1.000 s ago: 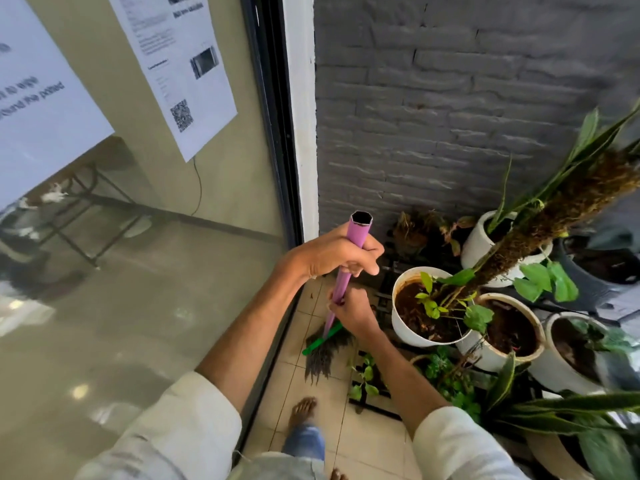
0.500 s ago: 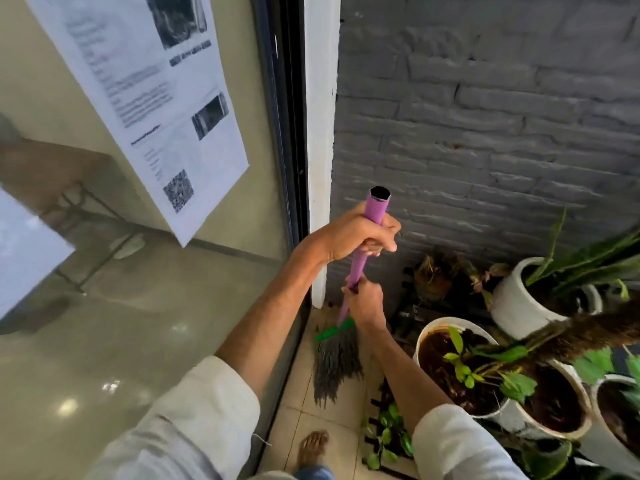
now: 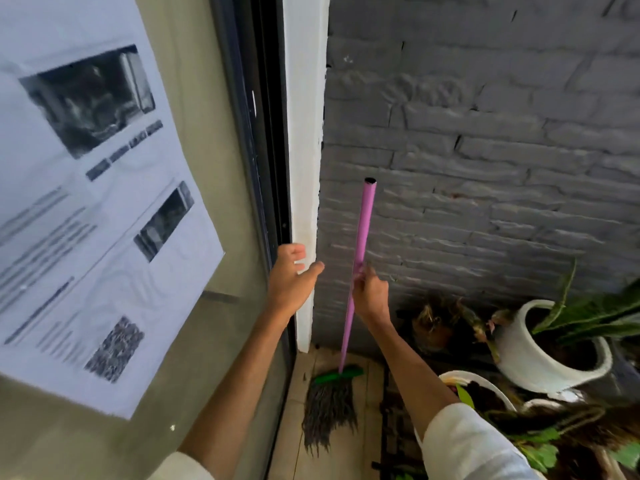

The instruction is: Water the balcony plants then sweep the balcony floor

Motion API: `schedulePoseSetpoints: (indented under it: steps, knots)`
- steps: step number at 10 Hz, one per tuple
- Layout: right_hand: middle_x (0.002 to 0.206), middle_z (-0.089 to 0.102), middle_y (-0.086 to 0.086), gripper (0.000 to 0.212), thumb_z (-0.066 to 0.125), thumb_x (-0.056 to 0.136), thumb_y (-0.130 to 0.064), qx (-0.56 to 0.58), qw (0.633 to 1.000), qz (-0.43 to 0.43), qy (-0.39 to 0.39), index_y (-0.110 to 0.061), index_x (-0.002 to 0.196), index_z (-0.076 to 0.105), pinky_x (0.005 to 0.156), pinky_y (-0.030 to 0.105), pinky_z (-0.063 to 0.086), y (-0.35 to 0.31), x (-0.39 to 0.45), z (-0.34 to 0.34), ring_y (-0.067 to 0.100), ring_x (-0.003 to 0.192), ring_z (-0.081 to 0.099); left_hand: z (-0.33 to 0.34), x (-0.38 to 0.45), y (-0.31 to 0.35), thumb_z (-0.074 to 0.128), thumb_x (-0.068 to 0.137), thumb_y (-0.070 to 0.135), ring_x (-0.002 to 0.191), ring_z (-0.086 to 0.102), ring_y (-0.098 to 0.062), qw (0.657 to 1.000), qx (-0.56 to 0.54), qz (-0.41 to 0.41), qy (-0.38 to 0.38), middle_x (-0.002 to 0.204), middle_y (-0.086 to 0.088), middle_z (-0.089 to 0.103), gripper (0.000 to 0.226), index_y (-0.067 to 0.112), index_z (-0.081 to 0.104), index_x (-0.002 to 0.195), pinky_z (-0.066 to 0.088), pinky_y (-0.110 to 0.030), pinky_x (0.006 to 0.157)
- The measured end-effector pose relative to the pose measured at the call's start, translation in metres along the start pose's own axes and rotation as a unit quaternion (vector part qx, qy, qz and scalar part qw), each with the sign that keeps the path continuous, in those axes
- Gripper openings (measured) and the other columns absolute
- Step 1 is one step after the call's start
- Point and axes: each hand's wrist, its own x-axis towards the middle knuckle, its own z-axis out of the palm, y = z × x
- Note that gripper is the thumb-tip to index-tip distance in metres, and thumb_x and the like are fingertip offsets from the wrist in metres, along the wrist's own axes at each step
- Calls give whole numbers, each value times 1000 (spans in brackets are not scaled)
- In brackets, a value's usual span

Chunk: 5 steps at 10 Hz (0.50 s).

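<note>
A broom with a pink handle (image 3: 363, 230), a green collar and dark bristles (image 3: 329, 410) stands almost upright in the corner against the grey brick wall, its bristles on the tiled floor (image 3: 294, 445). My right hand (image 3: 370, 292) pinches the handle about halfway up. Left of the handle, my left hand (image 3: 292, 280) hovers in front of the white door post with fingers spread, touching nothing. White pots with green plants (image 3: 540, 348) sit at the lower right.
A glass door (image 3: 207, 237) with taped paper notices (image 3: 86, 220) fills the left side. The white post (image 3: 304, 168) and grey brick wall (image 3: 485, 150) close the corner. A second white pot (image 3: 478, 382) stands next to my right forearm.
My left hand has let go of the top of the handle and opened. The broom has gone from tilted to nearly upright against the wall. The view has tilted up toward the wall.
</note>
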Motion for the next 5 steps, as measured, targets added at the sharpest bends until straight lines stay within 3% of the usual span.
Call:
schedulePoseSetpoints:
  steps: [1,2,3,4,5]
  knots:
    - [104,68,7,34,53,101,3,-39,998,-31,-37,-1,134,60,54,-2,43,0,16,-5,9,72,63,-4,6,1,75,93,22,111,66,-12,1000,-7,1,-9,131,3,64,43,19,55,131,53,-27,93]
    - [124,71,11,37,62,94,3,-83,991,-65,-84,-9,129,68,61,-2,46,12,23,-14,12,88,69,-6,10,2,73,95,22,109,65,-3,1000,0,16,-23,125,9,68,37,23,58,128,52,-27,95]
    - [124,72,5,30,64,94,-2,-98,988,-70,-99,-13,121,73,70,6,52,26,18,-27,14,100,73,-2,12,-2,72,96,24,109,66,-4,999,3,13,-42,122,11,69,33,25,60,127,53,-26,93]
    - [120,74,5,25,61,96,-4,-110,988,-56,-95,-10,116,75,88,26,58,45,6,-52,20,105,72,7,4,-3,72,97,25,111,66,-5,998,7,24,-63,121,11,70,30,24,63,126,52,-20,93]
    - [119,76,7,25,61,95,-4,-118,988,-58,-80,-7,114,78,96,31,55,44,0,-68,24,109,71,16,-1,5,71,98,23,107,65,1,997,4,40,-62,120,12,70,29,22,64,126,53,-12,90]
